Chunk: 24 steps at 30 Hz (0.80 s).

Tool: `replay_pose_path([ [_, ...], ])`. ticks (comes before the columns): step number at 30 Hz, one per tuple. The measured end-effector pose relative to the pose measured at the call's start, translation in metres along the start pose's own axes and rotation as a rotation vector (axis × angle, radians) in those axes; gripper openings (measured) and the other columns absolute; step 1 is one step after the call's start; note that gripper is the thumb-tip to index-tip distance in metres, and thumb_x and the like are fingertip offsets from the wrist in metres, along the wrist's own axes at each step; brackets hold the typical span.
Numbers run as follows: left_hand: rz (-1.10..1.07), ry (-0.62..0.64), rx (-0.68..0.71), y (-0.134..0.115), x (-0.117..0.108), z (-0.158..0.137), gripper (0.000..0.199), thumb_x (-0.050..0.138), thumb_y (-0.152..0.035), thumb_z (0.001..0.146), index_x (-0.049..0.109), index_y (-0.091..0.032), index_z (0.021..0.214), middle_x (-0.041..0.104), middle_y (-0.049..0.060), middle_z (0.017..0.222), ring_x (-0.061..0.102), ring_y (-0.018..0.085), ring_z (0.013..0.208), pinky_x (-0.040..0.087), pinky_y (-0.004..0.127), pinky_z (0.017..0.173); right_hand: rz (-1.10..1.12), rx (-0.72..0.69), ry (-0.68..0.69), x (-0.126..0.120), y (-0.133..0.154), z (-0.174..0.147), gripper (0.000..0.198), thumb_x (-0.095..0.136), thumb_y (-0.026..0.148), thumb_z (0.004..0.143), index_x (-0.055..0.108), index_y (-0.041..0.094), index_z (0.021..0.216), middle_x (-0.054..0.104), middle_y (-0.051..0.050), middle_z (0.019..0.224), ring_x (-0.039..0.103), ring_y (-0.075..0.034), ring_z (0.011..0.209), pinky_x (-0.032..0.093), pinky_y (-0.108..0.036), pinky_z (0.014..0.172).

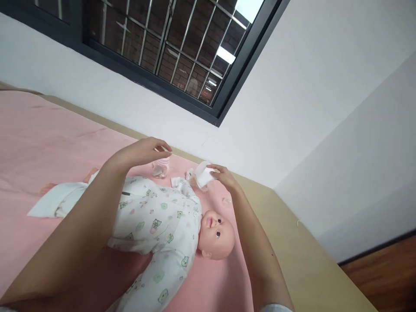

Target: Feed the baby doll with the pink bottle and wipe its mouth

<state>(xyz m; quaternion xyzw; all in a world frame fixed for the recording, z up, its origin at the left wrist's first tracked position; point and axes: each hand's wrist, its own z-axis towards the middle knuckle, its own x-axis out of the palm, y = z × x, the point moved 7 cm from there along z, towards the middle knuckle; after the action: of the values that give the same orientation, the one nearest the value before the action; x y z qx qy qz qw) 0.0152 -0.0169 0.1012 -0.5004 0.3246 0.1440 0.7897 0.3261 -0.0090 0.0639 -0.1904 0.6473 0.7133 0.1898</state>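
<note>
A baby doll (217, 236) lies on its back in a white garment printed with green and pink figures, its head to the right. Beyond its body, my left hand (150, 151) curls its fingers at the top of a small clear bottle (160, 168) with a pinkish lid. A white tissue-like piece (204, 175) is pinched in my right hand (224, 177), above the doll's far sleeve. Close under that piece sits something clear, partly hidden, whose kind I cannot make out. Between the doll's head and my right forearm lies a small clear round object (226, 202).
A pink sheet (48, 130) covers much of the wooden surface (279, 225), which runs along a white wall. Above is a dark-framed window (182, 93) with metal bars. Dark brown wood (386, 268) shows at the lower right.
</note>
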Motion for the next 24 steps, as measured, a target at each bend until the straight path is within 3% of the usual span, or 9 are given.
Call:
replay_pose_path([
  [5,0.012,0.052,-0.008,0.004,0.000,-0.002,0.049,0.052,-0.059,0.082,0.069,-0.024,0.113,0.071,0.007,0.119,0.065,0.026,0.107,0.051,0.032,0.087,0.272,0.091,0.061,0.022,0.000,0.031,0.045,0.061,0.013,0.079,0.060,0.018,0.123,0.068,-0.007,0.110,0.067,-0.015,0.092,0.054,-0.034,0.095],
  [11,0.007,0.026,-0.047,0.009,-0.007,-0.003,0.048,0.052,-0.058,0.083,0.069,-0.023,0.112,0.071,0.006,0.118,0.066,0.025,0.106,0.051,0.031,0.085,0.168,0.343,0.107,0.027,-0.032,0.032,0.044,0.067,0.011,0.079,0.058,0.015,0.122,0.069,-0.011,0.103,0.072,-0.017,0.081,0.057,-0.035,0.091],
  [19,0.022,0.048,-0.071,0.006,-0.006,-0.006,0.051,0.054,-0.059,0.081,0.068,-0.023,0.114,0.070,0.007,0.122,0.064,0.028,0.109,0.049,0.036,0.092,0.098,0.376,0.079,0.015,-0.054,0.028,0.024,0.068,0.015,0.080,0.065,0.016,0.103,0.070,-0.008,0.091,0.068,-0.014,0.071,0.058,-0.035,0.088],
  [24,0.025,0.044,-0.052,0.006,-0.007,-0.007,0.053,0.052,-0.060,0.081,0.069,-0.023,0.115,0.069,0.007,0.123,0.064,0.029,0.110,0.049,0.037,0.092,0.086,0.334,0.033,0.010,-0.061,0.028,0.021,0.071,0.016,0.077,0.064,0.017,0.097,0.068,-0.009,0.093,0.068,-0.017,0.071,0.058,-0.038,0.089],
])
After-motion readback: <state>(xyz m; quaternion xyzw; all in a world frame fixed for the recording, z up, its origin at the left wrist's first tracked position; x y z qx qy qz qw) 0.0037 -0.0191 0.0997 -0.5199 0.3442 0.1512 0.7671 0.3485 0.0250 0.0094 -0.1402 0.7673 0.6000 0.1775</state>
